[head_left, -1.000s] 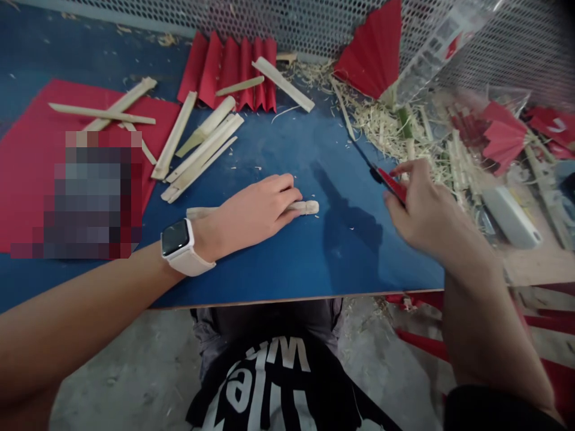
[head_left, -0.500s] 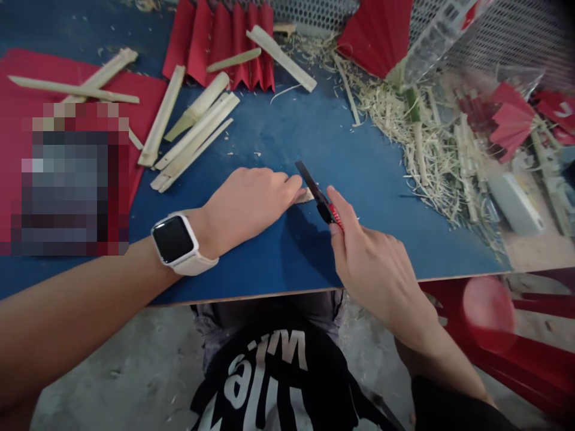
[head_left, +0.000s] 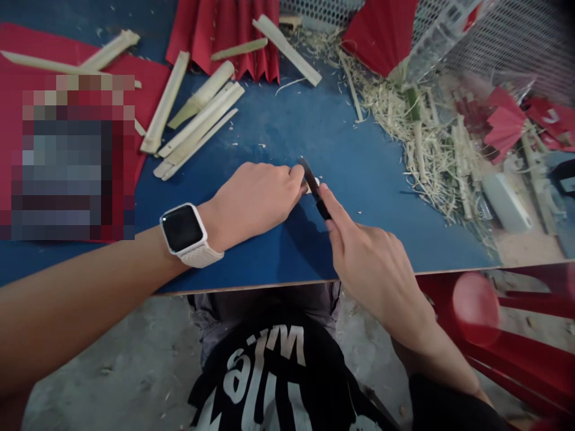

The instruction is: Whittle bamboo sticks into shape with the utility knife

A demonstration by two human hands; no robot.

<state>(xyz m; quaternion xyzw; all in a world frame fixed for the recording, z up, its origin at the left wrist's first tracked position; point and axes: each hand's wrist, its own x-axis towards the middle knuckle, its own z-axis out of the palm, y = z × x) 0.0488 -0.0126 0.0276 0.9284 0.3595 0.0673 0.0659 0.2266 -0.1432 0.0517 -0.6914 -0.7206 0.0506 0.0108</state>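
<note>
Stick pokes past left grip (mostly hidden).

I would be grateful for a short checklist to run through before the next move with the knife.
1. Left hand holding the slim, pale wooden stick down on the blue, flat table: ok.
2. Right hand gripping the dark-bladed, black-collared knife: ok.
3. Left fingertips well clear of the blade: not ok; the blade lies right beside them.
4. Blade edge touching the stick: cannot tell; they overlap in this view.
5. Loose, pale, split wooden strips apart from the blade: ok; they lie farther back, to the left.
6. Stick's far end properly supported: cannot tell; the left hand hides it.
</note>
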